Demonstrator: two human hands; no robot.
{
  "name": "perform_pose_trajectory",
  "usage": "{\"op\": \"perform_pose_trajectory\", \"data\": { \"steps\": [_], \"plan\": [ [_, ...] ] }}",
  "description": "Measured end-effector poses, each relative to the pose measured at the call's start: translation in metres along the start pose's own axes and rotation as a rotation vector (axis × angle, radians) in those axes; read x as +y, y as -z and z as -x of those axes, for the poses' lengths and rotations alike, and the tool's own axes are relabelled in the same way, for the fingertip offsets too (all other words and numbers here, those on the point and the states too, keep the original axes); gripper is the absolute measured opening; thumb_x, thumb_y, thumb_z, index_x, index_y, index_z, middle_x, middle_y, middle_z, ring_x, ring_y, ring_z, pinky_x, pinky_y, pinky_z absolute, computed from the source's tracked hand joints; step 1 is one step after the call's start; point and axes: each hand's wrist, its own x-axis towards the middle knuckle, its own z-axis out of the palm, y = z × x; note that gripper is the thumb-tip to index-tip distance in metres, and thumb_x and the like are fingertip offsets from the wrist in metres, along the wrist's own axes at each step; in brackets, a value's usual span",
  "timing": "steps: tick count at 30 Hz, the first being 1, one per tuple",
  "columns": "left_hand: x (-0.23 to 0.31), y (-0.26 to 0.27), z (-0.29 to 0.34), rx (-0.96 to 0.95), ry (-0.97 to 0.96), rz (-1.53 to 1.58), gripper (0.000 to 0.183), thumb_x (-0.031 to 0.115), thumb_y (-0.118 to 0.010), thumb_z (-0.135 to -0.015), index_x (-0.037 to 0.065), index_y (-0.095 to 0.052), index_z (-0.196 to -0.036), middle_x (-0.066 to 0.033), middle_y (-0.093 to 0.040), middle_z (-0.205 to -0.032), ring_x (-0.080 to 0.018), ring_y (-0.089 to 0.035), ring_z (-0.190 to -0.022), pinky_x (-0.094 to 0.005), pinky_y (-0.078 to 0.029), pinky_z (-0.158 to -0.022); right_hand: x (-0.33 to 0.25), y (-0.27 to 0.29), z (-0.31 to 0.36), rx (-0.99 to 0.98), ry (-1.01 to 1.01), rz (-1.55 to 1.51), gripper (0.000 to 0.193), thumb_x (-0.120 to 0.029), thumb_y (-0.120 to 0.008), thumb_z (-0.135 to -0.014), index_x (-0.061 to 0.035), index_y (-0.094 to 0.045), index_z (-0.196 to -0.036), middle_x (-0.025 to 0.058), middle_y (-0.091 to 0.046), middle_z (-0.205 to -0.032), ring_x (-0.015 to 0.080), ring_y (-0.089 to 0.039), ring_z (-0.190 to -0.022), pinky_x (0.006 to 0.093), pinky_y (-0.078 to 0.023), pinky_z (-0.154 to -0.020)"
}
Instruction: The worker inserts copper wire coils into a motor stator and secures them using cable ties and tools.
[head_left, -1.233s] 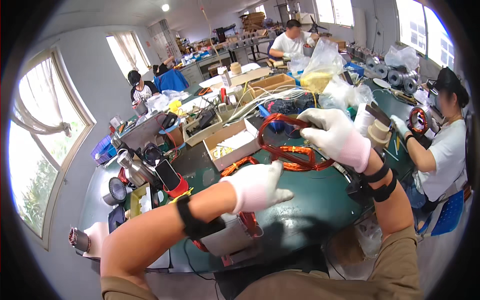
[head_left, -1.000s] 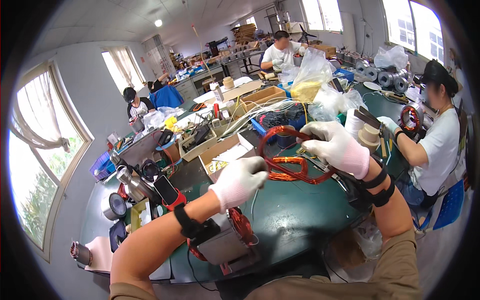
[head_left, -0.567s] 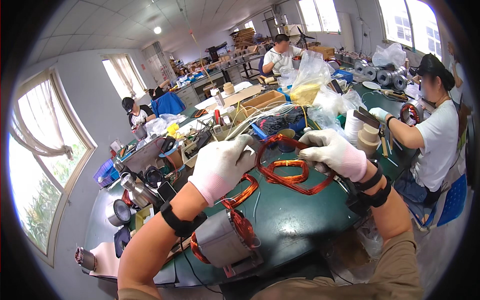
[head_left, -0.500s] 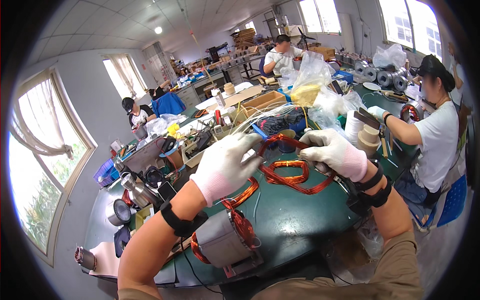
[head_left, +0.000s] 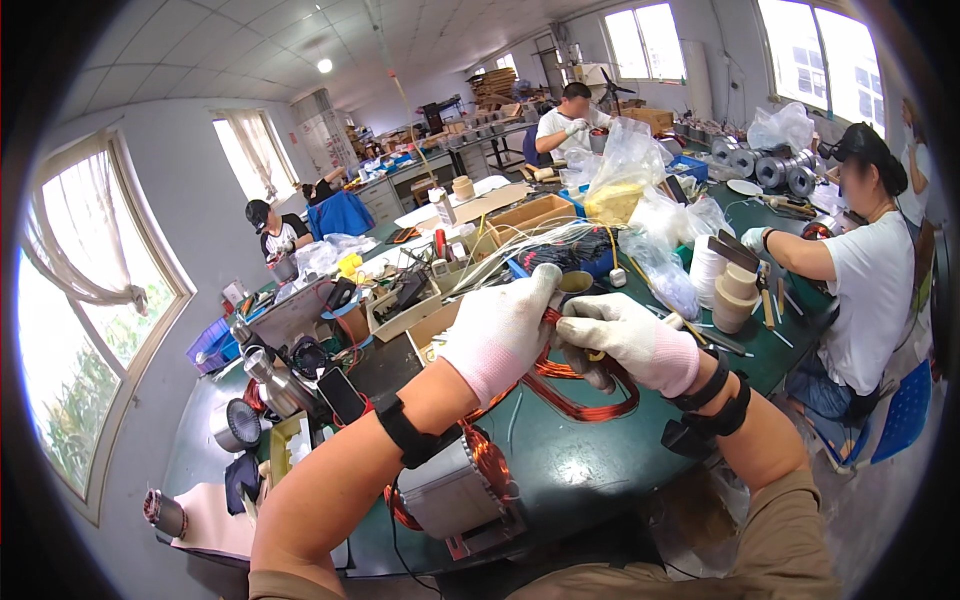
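Observation:
My left hand (head_left: 505, 328) and my right hand (head_left: 630, 340), both in white gloves with pink cuffs, are close together above the green table. Between them they pinch the upper part of a reddish copper wire coil (head_left: 598, 411); its lower loop hangs down below my right hand. Behind it, another copper coil (head_left: 556, 368) is partly covered by my hands. Below my left forearm stands a grey metal motor stator (head_left: 442, 497), with copper windings (head_left: 490, 462) bulging from its end. The fingertips of my left hand are partly hidden.
Left on the table (head_left: 570, 470) are a phone (head_left: 342, 394), a metal motor housing (head_left: 236, 424) and a small stator (head_left: 165, 512). Thread spools (head_left: 736, 297), plastic bags (head_left: 665, 240) and a wooden box (head_left: 535, 217) stand beyond my hands. A co-worker (head_left: 865, 260) sits at the right.
My hands have come closer together, the left moving right and the right slightly left. The held coil has turned from a wide loop between the hands to hanging below them.

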Motion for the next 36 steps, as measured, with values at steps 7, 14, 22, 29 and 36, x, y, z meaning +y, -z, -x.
{"op": "perform_pose_trajectory", "data": {
  "steps": [7,14,22,29,36],
  "plan": [
    [-0.018,0.01,0.009,-0.114,0.113,0.028,0.02,0.018,-0.069,-0.091,0.009,-0.07,-0.108,-0.0194,-0.073,-0.089,-0.0412,-0.072,-0.088,-0.0481,-0.057,-0.078,0.004,-0.005,-0.002,-0.004,0.058,-0.145,0.027,-0.029,-0.06,-0.108,-0.0025,-0.062,-0.104,0.0028,-0.062,-0.077,0.0109,-0.058,-0.055,0.0256,-0.046,-0.048],
    [-0.023,0.012,0.013,-0.164,0.078,-0.153,0.024,0.029,-0.071,-0.094,0.011,-0.072,-0.11,-0.0187,-0.073,-0.087,-0.0389,-0.072,-0.085,-0.0469,-0.057,-0.076,0.018,-0.002,-0.015,-0.029,0.058,-0.242,0.023,-0.028,-0.062,-0.107,-0.0053,-0.063,-0.105,0.0011,-0.06,-0.075,0.0072,-0.052,-0.054,0.0244,-0.04,-0.045],
    [-0.032,0.016,0.027,-0.286,0.196,-0.064,0.028,0.032,-0.066,-0.098,0.01,-0.074,-0.112,-0.0198,-0.073,-0.087,-0.0387,-0.072,-0.085,-0.0462,-0.057,-0.078,0.012,-0.011,-0.009,0.008,0.067,-0.263,0.026,-0.03,-0.061,-0.108,-0.0048,-0.064,-0.1,0.0006,-0.058,-0.071,0.0067,-0.049,-0.051,0.0224,-0.037,-0.044],
    [-0.042,0.002,0.036,-0.108,0.075,-0.187,0.023,0.028,-0.065,-0.098,0.007,-0.065,-0.105,-0.0185,-0.07,-0.081,-0.0395,-0.072,-0.078,-0.0472,-0.056,-0.069,0.018,-0.01,-0.019,0.069,0.075,-0.161,0.028,-0.03,-0.059,-0.108,-0.0047,-0.064,-0.097,-0.0007,-0.056,-0.067,0.0059,-0.046,-0.048,0.0216,-0.035,-0.043],
    [-0.033,0.007,0.037,-0.207,0.162,-0.171,0.021,0.026,-0.062,-0.1,0.007,-0.064,-0.11,-0.0203,-0.071,-0.081,-0.0404,-0.071,-0.077,-0.049,-0.056,-0.07,0.01,-0.008,-0.021,0.083,0.057,-0.107,0.029,-0.031,-0.059,-0.107,-0.0056,-0.064,-0.093,-0.0019,-0.055,-0.065,0.0057,-0.046,-0.047,0.022,-0.034,-0.043]
  ]
}}
